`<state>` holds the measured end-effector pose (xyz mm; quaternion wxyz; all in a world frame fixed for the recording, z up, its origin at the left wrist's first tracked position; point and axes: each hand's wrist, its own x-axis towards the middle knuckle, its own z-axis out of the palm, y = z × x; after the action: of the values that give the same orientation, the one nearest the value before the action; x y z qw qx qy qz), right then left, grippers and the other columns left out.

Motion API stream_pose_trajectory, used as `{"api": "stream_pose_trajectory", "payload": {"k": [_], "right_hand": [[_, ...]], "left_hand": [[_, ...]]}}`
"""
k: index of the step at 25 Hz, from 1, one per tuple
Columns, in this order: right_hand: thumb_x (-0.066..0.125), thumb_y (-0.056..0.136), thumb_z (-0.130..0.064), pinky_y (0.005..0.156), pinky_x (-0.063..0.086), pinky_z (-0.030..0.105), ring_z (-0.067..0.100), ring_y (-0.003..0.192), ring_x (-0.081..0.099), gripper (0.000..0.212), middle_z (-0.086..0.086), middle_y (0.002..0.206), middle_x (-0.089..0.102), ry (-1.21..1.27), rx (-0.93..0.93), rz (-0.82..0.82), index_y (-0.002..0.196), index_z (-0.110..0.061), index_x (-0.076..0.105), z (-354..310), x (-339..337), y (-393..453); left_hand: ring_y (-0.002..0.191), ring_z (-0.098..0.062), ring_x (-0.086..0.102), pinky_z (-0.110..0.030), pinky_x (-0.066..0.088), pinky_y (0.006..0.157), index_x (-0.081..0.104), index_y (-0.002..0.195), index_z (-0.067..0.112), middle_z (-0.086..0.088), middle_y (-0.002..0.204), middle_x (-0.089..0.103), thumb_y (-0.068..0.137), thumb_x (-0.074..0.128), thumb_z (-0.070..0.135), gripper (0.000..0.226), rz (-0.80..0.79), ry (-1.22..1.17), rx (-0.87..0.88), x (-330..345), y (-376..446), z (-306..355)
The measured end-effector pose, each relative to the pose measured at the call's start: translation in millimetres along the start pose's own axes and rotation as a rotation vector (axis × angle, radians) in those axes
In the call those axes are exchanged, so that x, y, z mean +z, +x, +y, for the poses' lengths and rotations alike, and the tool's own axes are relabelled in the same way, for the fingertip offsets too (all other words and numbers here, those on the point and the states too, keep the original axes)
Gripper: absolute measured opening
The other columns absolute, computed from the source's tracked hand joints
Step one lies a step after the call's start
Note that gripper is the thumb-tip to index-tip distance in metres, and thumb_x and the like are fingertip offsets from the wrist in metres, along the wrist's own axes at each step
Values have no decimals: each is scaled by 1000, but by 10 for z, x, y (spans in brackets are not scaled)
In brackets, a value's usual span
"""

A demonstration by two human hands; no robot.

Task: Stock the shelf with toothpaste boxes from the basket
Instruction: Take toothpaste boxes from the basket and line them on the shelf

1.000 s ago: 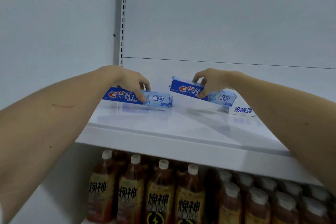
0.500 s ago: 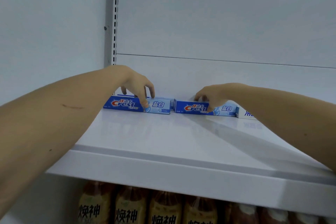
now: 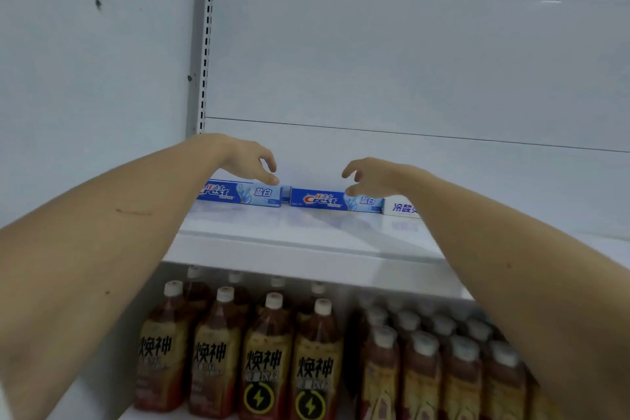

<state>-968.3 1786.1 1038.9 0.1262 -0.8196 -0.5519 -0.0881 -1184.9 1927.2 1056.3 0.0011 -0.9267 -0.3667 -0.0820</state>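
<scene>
At the back of the white shelf [image 3: 306,242], 2 blue toothpaste boxes lie flat and end to end, printed faces turned outward, which suits a display row: the left toothpaste box [image 3: 243,193] and the right toothpaste box [image 3: 335,200] nearly touch at their ends, and a white box [image 3: 402,207] sits just beside the right one. The left hand [image 3: 247,160] hovers above its box with fingers loosely spread, gripping nothing; whether a fingertip touches the top edge I cannot tell. The right hand [image 3: 371,176] is likewise relaxed and empty, just above its box. Judging by this, both boxes are set down and released. Bare shelf runs in front of the row to the front lip, so more boxes could go there. Bottles [image 3: 266,351] crowd the level beneath. The basket is out of view
</scene>
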Motion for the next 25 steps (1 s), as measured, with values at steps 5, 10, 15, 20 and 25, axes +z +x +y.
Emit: {"api": "stream_pose_trajectory", "payload": {"k": [5, 10, 15, 20, 25], "right_hand": [[59, 94, -32, 98, 42, 34, 26, 119, 54, 44, 7, 138, 50, 275, -33, 144, 135, -19, 52, 36, -56, -915], [53, 98, -31, 94, 43, 31, 21, 115, 52, 43, 8, 138, 51, 511, -134, 171, 138, -17, 49, 35, -81, -1832], [42, 103, -29, 95, 38, 25, 17, 119, 52, 40, 5, 138, 53, 770, -177, 333, 140, -14, 50, 3, 28, -2550], [35, 105, -37, 104, 31, 24, 11, 132, 44, 45, -3, 145, 49, 1077, -97, 291, 144, -18, 45, -57, 550, -3310], [30, 104, -45, 114, 29, 34, 11, 138, 39, 50, -6, 150, 44, 1165, 77, 207, 147, -24, 42, -92, 1264, -3830]], "left_hand": [[126, -25, 49, -38, 37, 107, 51, 135, 21, -5, 144, 49, 96, 53, 48, 48, 205, -377, 12, 229, -740, 760], [129, -23, 47, -35, 39, 101, 51, 136, 21, -5, 146, 47, 99, 44, 49, 47, 402, -655, -27, 528, -1449, 1397], [126, -18, 50, -27, 34, 98, 55, 134, 15, -2, 137, 55, 101, 38, 45, 47, 564, -880, -25, 815, -1981, 1774], [124, -11, 50, -28, 32, 100, 58, 132, 20, 1, 130, 60, 105, 29, 43, 46, 463, -1205, -32, 1683, -2483, 1901], [124, -6, 43, -32, 26, 105, 53, 137, 28, 6, 139, 54, 104, 23, 50, 50, 284, -1353, -112, 2405, -2979, 1837]]}}
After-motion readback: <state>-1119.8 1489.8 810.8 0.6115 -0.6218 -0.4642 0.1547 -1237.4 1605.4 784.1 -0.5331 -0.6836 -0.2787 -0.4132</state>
